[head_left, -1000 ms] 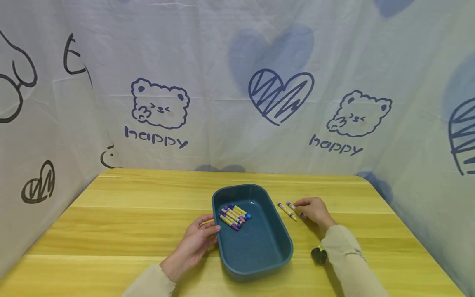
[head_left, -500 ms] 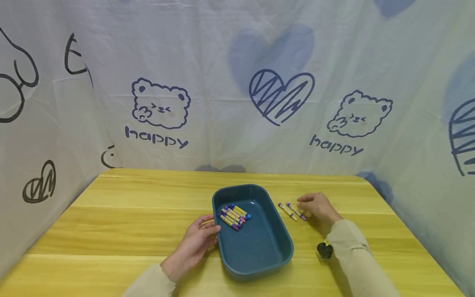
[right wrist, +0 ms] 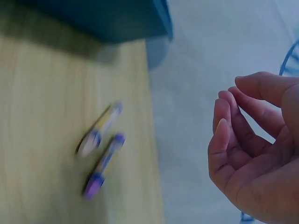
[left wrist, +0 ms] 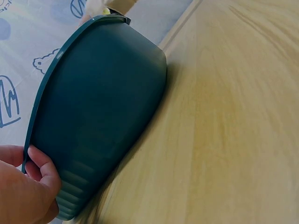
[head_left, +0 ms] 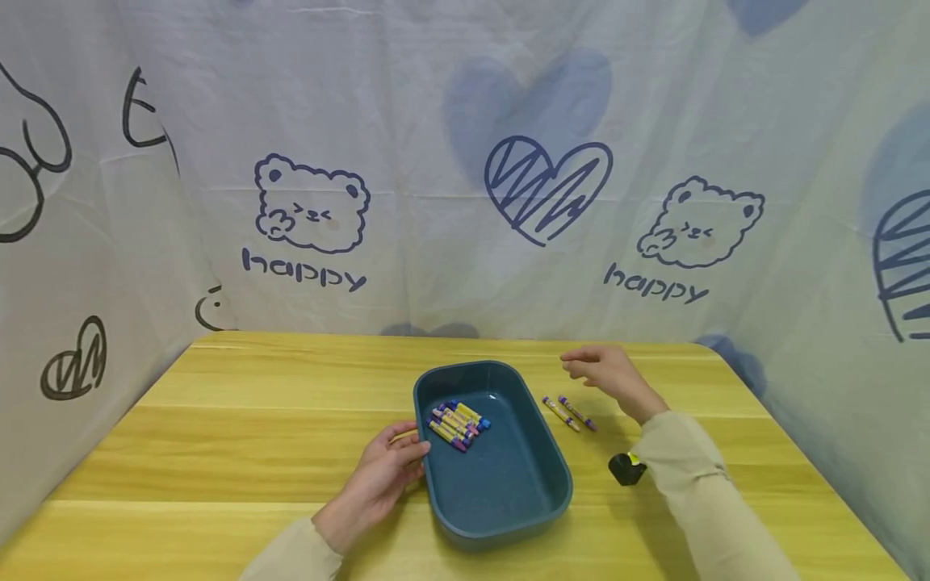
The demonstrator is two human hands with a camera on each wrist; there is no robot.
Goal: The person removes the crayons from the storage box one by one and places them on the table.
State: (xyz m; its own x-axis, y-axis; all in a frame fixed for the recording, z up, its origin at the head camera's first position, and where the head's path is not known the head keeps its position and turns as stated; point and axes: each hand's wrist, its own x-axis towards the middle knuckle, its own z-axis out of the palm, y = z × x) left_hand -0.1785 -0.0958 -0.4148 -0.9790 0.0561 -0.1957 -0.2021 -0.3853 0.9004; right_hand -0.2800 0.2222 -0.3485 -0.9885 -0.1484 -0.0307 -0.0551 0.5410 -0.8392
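Across the yellow table (head_left: 254, 436), centre stage is taken by the teal bin (head_left: 501, 492), its rim pinched at nine o'clock by the left hand (head_left: 379, 474), thumb and fingers clamped on the wall. Beyond two o'clock the right hand (head_left: 613, 378) is poised, fingers loosely curved, thumb tip near fingertips, nothing gripped. Inside, towards ten o'clock, the crayon cluster (head_left: 452, 427) is already gathered; that part looks done. Outside, at two o'clock, two are left untouched: the peach-tipped crayon (head_left: 560, 413) and the purple-tipped crayon (head_left: 577, 412).

Crayon pile (head_left: 456, 423) in the bin (head_left: 501, 496), two loose crayons (head_left: 562, 414) rightward.
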